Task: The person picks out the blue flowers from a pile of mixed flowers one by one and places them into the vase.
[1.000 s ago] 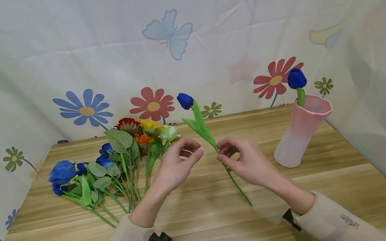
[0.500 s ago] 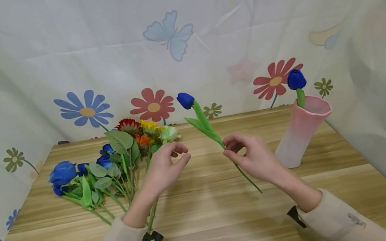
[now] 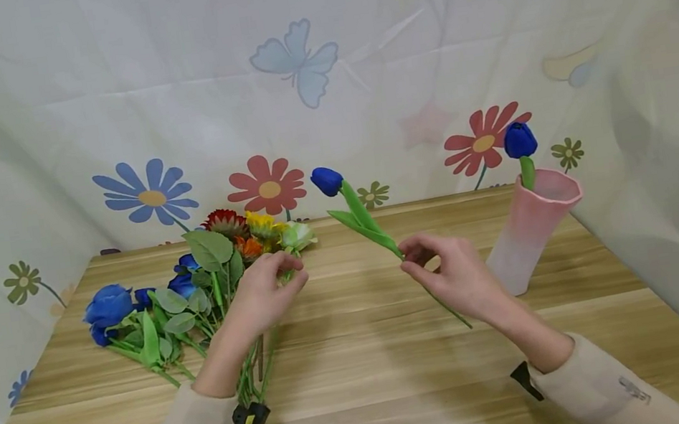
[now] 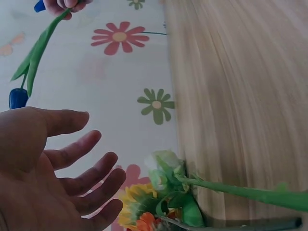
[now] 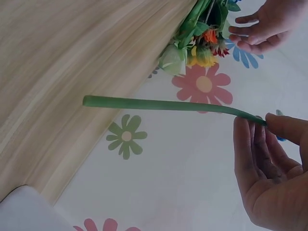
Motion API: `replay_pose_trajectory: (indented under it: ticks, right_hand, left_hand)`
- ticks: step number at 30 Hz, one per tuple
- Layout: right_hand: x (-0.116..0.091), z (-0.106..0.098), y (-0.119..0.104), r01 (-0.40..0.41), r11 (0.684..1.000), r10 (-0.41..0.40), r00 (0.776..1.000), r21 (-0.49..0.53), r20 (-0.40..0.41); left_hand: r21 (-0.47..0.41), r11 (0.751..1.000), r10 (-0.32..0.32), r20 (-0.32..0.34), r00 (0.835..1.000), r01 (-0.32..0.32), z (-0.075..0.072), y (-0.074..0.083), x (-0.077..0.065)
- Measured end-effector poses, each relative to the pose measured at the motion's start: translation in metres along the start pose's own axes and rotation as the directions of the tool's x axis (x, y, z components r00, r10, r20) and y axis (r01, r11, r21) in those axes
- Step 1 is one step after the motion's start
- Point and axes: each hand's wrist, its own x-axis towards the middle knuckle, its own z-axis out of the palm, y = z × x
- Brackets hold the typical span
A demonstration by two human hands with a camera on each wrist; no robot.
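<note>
A blue artificial tulip (image 3: 327, 181) with long green leaves leans up and left in the head view. My right hand (image 3: 455, 275) pinches its stem just below the leaves, between thumb and fingertips. In the right wrist view the lower stem (image 5: 159, 104) sticks out past the fingers, bare to its cut end. My left hand (image 3: 262, 291) is over the bunch of flowers; its fingers are spread and loosely bent in the left wrist view, holding nothing. To the right of my right hand, a pink and white vase (image 3: 528, 236) holds another blue tulip (image 3: 520, 140).
On the left of the wooden table (image 3: 372, 396) lie blue roses (image 3: 109, 306), a red flower (image 3: 226, 222), a yellow flower (image 3: 263, 223), an orange one (image 3: 249, 246) and a pale green-white one (image 3: 297, 234). A flower-printed cloth (image 3: 201, 108) hangs behind.
My left hand has moved left, away from the tulip and over the lying flowers. My right hand has shifted slightly right with the tulip, whose stem now tilts more.
</note>
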Motion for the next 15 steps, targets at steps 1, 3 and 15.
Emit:
replay_pose_trajectory:
  ticks: [1, 3, 15]
  right_hand:
    - [0.0, 0.0, 0.0, 0.001, 1.0, -0.001, 1.0, -0.001, -0.002]
    - [-0.001, -0.001, 0.0, -0.003, 1.0, 0.003, 1.0, -0.004, -0.002]
    - [0.001, -0.009, -0.001, 0.053, 0.996, -0.057, 0.997, -0.075, -0.056]
  left_hand:
    - [-0.004, 1.0, -0.005, 0.007, 1.0, 0.005, 0.0, -0.002, 0.0]
    - [-0.007, 1.0, -0.01, 0.019, 1.0, 0.01, 0.0, -0.004, -0.001]
    - [0.029, 0.999, -0.034, 0.035, 0.999, 0.033, 0.0, -0.012, 0.0]
